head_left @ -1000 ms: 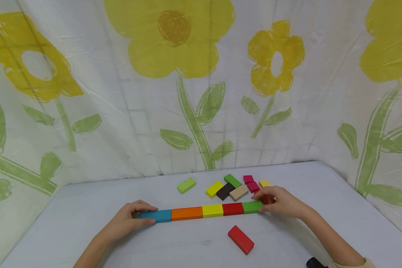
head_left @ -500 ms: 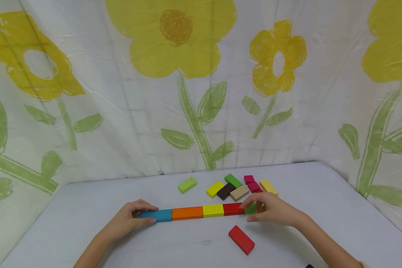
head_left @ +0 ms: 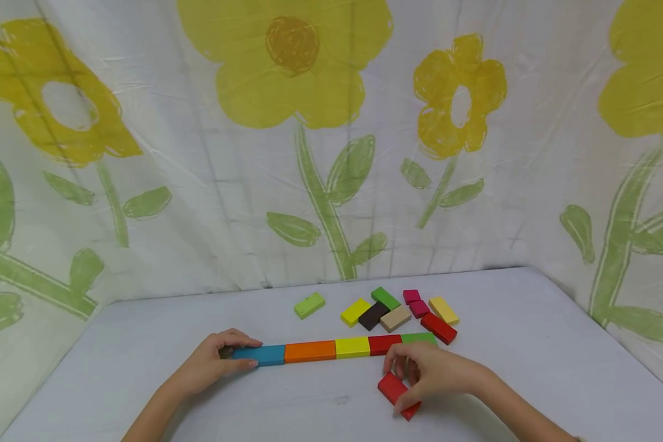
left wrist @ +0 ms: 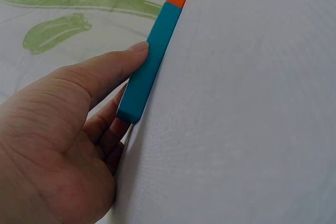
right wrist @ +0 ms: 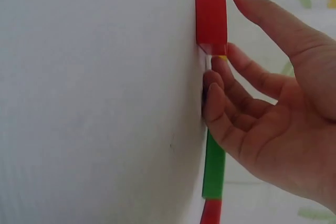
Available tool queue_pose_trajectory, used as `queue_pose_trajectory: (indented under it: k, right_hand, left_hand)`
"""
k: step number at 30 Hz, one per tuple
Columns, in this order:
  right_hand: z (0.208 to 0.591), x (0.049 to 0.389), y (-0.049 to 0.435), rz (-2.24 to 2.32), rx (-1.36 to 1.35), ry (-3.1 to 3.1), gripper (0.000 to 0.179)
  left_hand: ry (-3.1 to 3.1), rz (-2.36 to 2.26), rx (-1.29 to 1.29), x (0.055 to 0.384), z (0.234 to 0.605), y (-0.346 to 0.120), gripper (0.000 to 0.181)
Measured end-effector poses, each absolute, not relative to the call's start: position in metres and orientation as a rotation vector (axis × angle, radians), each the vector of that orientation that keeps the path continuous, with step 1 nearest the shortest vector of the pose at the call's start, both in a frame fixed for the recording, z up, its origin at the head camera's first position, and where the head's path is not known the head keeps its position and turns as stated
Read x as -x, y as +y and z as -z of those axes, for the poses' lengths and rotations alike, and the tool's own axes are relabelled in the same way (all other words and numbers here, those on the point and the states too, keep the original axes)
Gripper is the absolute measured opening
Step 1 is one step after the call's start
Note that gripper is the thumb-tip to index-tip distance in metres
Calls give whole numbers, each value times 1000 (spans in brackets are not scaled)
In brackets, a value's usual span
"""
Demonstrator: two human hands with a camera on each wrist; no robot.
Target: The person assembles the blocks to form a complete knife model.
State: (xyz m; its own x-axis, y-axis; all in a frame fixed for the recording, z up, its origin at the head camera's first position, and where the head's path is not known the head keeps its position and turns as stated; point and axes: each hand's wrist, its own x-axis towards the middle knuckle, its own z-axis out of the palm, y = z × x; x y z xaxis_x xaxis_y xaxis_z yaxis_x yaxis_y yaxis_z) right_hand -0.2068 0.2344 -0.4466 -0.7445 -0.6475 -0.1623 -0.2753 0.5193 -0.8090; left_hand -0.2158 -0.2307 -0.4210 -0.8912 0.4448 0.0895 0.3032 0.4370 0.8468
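A row of wooden blocks lies end to end: a blue block (head_left: 269, 355), an orange block (head_left: 310, 352), a yellow block (head_left: 352, 347), a red block (head_left: 383, 344) and a green block (head_left: 422, 337). My left hand (head_left: 215, 356) pinches the blue block's left end between thumb and fingers. Nearer to me, my right hand (head_left: 442, 371) reaches over a separate red block (head_left: 389, 385), thumb in front and fingers behind. In the right wrist view a gap shows between the thumb (right wrist: 262, 11) and this red block (right wrist: 211, 17). The hand partly hides the green block.
Behind the row lie loose blocks: light green (head_left: 309, 305), yellow (head_left: 356, 312), dark brown (head_left: 373, 315), green (head_left: 385, 298), beige (head_left: 395, 318), two small magenta ones (head_left: 418, 309), pale yellow (head_left: 444, 310) and red (head_left: 439, 328). A flowered curtain (head_left: 243, 184) hangs behind the white table (head_left: 287, 411).
My right hand has left the green block at the row's right end and moved toward me and left, to the separate red block. The left hand stays on the blue block.
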Motion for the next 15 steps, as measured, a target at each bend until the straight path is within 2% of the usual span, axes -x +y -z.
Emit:
queue_pose_trajectory:
  k: [5, 10, 15]
  right_hand:
    - [415, 187, 221, 1076, 764, 2337, 48]
    - [406, 184, 220, 1062, 738, 2337, 48]
    - [412, 192, 228, 1077, 752, 2336, 47]
  left_hand:
    - [2546, -1445, -676, 215, 421, -230, 30]
    - [2544, -1440, -671, 216, 421, -231, 30]
    - [2538, -1449, -672, 217, 421, -231, 30]
